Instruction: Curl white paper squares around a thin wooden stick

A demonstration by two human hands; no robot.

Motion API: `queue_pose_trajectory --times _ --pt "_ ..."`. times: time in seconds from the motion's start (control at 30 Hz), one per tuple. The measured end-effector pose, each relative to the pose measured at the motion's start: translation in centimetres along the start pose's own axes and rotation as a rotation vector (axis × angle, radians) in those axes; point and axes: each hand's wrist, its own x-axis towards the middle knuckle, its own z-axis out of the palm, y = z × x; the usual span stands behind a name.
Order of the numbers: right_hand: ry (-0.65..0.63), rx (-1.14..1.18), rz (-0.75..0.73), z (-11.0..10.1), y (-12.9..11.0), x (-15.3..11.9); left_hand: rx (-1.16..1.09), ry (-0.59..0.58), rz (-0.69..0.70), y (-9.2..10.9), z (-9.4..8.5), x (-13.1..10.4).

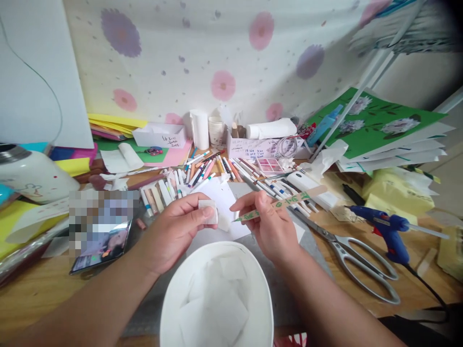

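My left hand (175, 224) pinches a small folded square of white tissue (208, 212) between thumb and fingers. In my right hand (267, 221) is a flat wooden stick (294, 198) with green markings, held like a pen. Its pointed green tip is directed left at the tissue, a short gap away. Beneath both hands lies white paper (238, 190) on a grey mat. Closest to me stands a white oval container (217, 308) with loose white pieces inside, which look like paper or tissue.
Many markers (202, 168) spread behind my hands. Large scissors (358, 265) and a blue glue gun (388, 229) lie to the right. A phone (103, 236), partly pixelated, leans at the left. White boxes (161, 135) and paper cups (216, 131) line the back.
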Motion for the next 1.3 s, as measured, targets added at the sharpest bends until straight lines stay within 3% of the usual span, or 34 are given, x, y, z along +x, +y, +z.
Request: queue_pose_trajectory --times 0.33,0.67,1.3 --pt "-0.053 0.141 -0.142 0.9 -1.0 -0.3 -0.104 -0.042 0.014 -0.2 -0.3 0.0" --pt "-0.085 -0.094 -0.342 1.4 -1.9 0.0 -0.228 -0.101 -0.063 -0.8 -0.4 -0.1" --pt "-0.053 -0.17 -0.427 1.9 -2.5 -0.2 -0.299 -0.136 -0.023 -0.8 -0.5 0.0"
